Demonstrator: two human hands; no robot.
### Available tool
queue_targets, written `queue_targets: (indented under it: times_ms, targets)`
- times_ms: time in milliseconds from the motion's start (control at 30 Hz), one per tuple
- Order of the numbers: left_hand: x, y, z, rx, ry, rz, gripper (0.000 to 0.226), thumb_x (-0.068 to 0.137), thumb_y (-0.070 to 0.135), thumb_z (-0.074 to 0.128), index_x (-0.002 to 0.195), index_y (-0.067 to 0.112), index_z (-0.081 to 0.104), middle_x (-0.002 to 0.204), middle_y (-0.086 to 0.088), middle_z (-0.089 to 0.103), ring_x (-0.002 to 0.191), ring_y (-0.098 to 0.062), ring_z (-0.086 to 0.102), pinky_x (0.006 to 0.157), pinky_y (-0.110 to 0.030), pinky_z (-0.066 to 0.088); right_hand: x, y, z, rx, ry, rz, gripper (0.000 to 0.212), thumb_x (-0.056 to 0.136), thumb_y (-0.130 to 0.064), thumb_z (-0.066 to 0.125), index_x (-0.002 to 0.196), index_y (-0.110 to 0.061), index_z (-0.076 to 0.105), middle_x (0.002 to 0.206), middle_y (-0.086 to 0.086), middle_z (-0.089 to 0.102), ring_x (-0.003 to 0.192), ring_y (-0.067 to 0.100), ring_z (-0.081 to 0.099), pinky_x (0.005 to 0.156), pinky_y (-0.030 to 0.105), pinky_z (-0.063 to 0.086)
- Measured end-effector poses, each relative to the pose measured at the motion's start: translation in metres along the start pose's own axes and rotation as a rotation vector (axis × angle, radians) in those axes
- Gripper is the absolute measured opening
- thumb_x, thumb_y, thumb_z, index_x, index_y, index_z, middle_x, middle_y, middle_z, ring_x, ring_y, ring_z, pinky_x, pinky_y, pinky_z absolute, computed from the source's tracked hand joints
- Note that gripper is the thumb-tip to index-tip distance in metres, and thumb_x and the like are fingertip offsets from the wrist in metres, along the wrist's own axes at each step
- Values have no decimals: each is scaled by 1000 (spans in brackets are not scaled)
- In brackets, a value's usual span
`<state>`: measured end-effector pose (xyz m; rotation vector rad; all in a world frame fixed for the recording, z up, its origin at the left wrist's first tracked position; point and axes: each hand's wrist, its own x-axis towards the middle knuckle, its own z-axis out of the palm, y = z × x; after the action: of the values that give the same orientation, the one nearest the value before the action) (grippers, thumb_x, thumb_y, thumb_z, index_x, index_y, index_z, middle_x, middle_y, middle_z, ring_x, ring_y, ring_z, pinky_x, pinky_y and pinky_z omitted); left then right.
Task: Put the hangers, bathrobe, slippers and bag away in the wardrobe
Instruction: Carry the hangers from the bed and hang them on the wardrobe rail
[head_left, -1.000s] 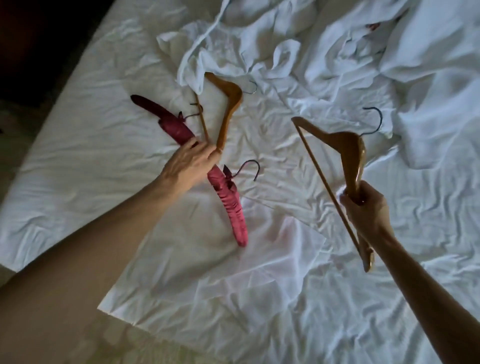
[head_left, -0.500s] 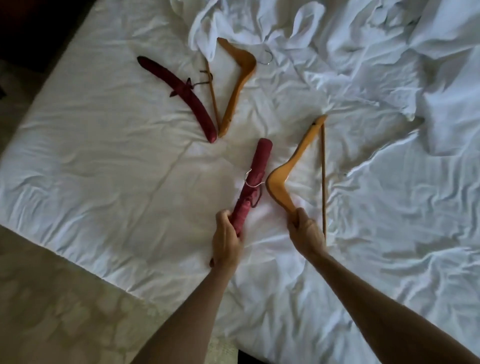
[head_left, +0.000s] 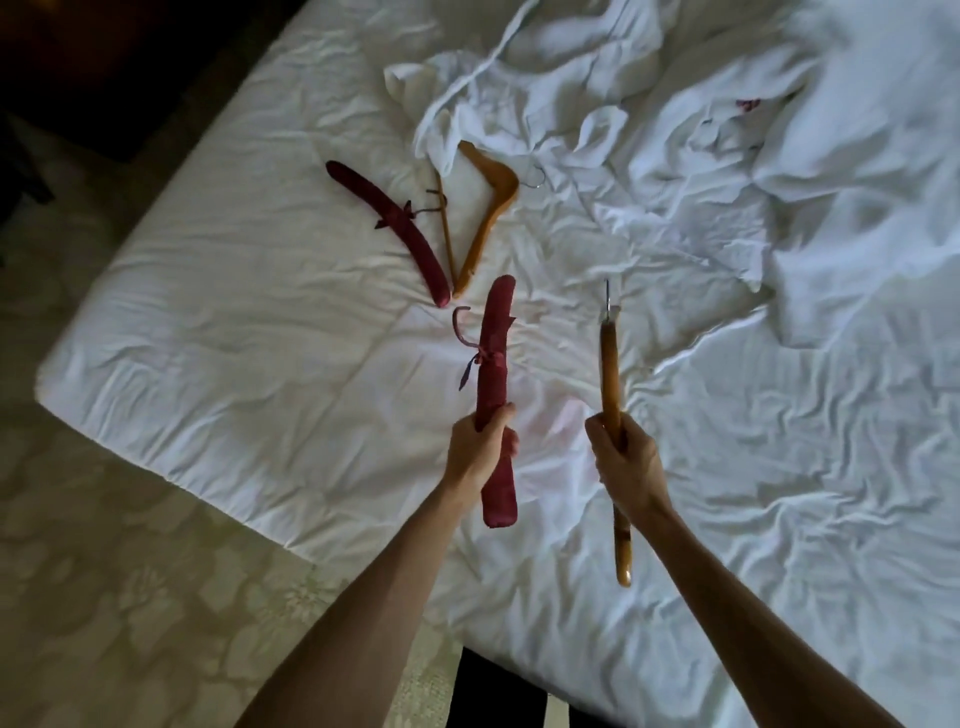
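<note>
wooden hanger (head_left: 610, 364) turned edge-on | right fingers (head_left: 613, 441) wrap its middle

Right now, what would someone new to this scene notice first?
Two raised hangers at centre: the left hand grips a red padded hanger, the right hand a wooden hanger seen edge-on. Behind them, a second red hanger and wooden hanger lie on the white bed, beside rumpled white cloth.
</note>
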<state>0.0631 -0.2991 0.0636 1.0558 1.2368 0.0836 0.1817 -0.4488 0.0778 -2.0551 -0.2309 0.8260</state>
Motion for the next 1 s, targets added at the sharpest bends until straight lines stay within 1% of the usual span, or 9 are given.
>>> queue_targets:
  times_ms: [100,233,367,500,567,700,833,933,1000]
  targets:
    - [-45,21,5,-59,-4,4,28,91,35,68,92,8,70,67,-5,70,62,-17,65,66,-32,52,-30,-30,-18,83,-95,-29,24,97,-27,59,77,-14,55,61,1,50,55,18,46,53,36,41]
    - [-116,43,4,-96,36,39,30,93,35,66,97,6,71,69,-3,72,68,-13,67,65,-24,50,-70,-69,-44,58,-275,-118,23,97,-26,60,82,-8,61,62,-3,56,57,13,53,57,34,45]
    - [-192,48,-13,-170,102,106,32,96,34,65,105,4,69,75,-4,71,72,-13,68,67,-20,50,-124,-113,-63,66,-498,-234,35,101,-26,57,79,1,56,68,9,53,58,14,51,55,20,44]
    - [-265,30,-32,-234,189,178,25,94,33,67,98,9,71,77,-3,73,71,-12,68,74,-26,53,-181,-139,-67,48,-730,-345,35,99,-34,59,76,-8,56,65,3,50,60,14,50,57,20,45]
    - [-295,20,-45,-274,262,207,23,94,30,68,94,8,71,74,-3,73,68,-12,68,75,-27,53,-206,-147,-60,35,-831,-398,41,92,-43,61,78,-5,57,66,6,50,61,16,50,58,22,45]
    - [-354,-5,-78,-332,400,219,34,94,30,68,97,-3,72,73,-4,73,63,-6,65,62,-16,48,-252,-162,-34,23,-989,-494,56,87,-51,63,79,4,52,64,6,46,60,19,46,57,25,42]
    - [-402,-29,-119,-460,540,230,36,93,29,69,98,-6,72,77,-7,71,64,-9,65,59,-15,49,-294,-173,5,-46,-1121,-514,47,95,-38,64,81,6,54,65,8,47,61,21,47,60,31,42]
    - [-431,-41,-157,-598,632,243,33,92,26,70,100,-6,72,79,-11,70,66,-13,65,59,-16,51,-328,-183,43,-135,-1186,-551,48,89,-48,66,76,-3,57,64,8,50,59,24,49,61,37,41]
    - [-448,-50,-185,-663,681,259,26,92,26,70,96,1,73,77,-9,71,62,-12,66,57,-16,51,-351,-191,74,-204,-1235,-581,37,91,-44,65,71,-14,58,63,5,51,59,22,50,61,38,41]
